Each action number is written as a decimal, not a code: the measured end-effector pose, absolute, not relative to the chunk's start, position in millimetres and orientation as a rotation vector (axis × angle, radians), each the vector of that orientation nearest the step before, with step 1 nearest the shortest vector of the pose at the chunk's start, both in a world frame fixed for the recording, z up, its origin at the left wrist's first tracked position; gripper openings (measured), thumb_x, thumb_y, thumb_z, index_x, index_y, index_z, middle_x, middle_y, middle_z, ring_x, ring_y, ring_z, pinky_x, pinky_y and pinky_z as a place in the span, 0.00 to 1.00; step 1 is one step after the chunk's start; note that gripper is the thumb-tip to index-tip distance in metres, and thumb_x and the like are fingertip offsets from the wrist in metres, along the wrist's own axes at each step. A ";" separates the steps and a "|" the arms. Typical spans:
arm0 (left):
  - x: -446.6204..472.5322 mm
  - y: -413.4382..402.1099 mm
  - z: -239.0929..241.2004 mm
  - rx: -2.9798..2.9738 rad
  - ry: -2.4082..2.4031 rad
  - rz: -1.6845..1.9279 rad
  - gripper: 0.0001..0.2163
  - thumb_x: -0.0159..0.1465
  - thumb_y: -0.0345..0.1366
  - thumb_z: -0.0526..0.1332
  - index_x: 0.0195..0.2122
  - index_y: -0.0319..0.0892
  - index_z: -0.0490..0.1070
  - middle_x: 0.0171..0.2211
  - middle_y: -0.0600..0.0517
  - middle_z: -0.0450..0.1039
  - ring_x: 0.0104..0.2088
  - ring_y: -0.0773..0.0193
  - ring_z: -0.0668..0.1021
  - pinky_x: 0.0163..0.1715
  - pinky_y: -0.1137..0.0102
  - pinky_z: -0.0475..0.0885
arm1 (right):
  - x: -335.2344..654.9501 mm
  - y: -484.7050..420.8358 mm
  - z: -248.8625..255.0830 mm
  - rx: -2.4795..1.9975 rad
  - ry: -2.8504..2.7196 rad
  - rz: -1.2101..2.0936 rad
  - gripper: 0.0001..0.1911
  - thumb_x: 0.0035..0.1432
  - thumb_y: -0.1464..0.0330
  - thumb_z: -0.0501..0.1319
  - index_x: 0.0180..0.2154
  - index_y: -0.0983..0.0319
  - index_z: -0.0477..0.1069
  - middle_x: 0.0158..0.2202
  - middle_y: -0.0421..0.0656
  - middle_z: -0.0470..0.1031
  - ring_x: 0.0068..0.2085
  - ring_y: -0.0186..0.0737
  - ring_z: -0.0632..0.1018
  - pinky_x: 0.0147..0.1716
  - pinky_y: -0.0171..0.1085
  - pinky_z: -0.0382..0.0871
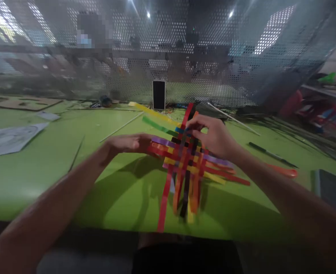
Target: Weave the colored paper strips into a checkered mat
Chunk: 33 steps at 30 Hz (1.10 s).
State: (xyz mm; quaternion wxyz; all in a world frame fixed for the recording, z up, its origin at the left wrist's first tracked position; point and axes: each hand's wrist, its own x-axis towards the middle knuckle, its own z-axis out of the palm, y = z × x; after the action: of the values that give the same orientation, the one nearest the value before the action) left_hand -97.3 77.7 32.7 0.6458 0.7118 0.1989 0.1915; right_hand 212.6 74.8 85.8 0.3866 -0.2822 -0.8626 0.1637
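Note:
A checkered weave of coloured strips (182, 156) is held tilted above the green table, its loose ends fanning out on all sides. My left hand (136, 142) grips its left edge by the purple strip (162, 141) and red strips; some fingers are hidden beneath. At the upper part of the weave, my right hand (213, 133) has thumb and fingertips pinched together on the strips, close to a short blue strip (180, 130). Blur hides exactly which strip is pinched. Green (158, 126) and yellow strip ends (148, 110) stick out to the upper left.
On the green table (122, 207) lie a printed sheet (13, 139) at left, and a dark pen-like tool (272, 155) and an orange-handled object (284, 171) at right. A black panel with a white frame (159, 95) stands at the back before perforated metal sheeting (213, 68).

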 end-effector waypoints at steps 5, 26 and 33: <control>-65.4 66.5 40.2 1.704 0.556 0.538 0.42 0.53 0.56 0.77 0.65 0.41 0.71 0.62 0.36 0.73 0.64 0.38 0.75 0.65 0.49 0.67 | 208.2 72.3 78.8 -0.594 -2.205 0.178 0.08 0.62 0.77 0.58 0.38 0.61 0.74 0.40 0.46 0.79 0.43 0.44 0.77 0.46 0.43 0.68; 5.4 55.0 20.3 1.189 1.003 0.767 0.19 0.54 0.48 0.79 0.42 0.45 0.81 0.42 0.50 0.85 0.46 0.59 0.85 0.50 0.67 0.81 | 205.4 70.8 44.8 -0.867 -1.915 0.784 0.10 0.62 0.62 0.64 0.43 0.60 0.74 0.36 0.42 0.77 0.37 0.39 0.76 0.39 0.39 0.69; 2.1 48.9 7.6 1.191 1.045 0.770 0.20 0.54 0.51 0.78 0.43 0.46 0.82 0.43 0.50 0.85 0.45 0.54 0.85 0.48 0.64 0.81 | 197.4 77.9 36.0 -0.853 -1.644 1.070 0.16 0.45 0.67 0.68 0.40 0.60 0.75 0.29 0.35 0.69 0.32 0.35 0.70 0.34 0.37 0.64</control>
State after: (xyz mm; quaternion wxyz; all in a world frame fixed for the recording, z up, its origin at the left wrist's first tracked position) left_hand 2.1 48.9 7.6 0.6366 0.5212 0.4576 0.3371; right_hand 197.4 77.9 36.0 0.4806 -0.3496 -0.6741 0.4387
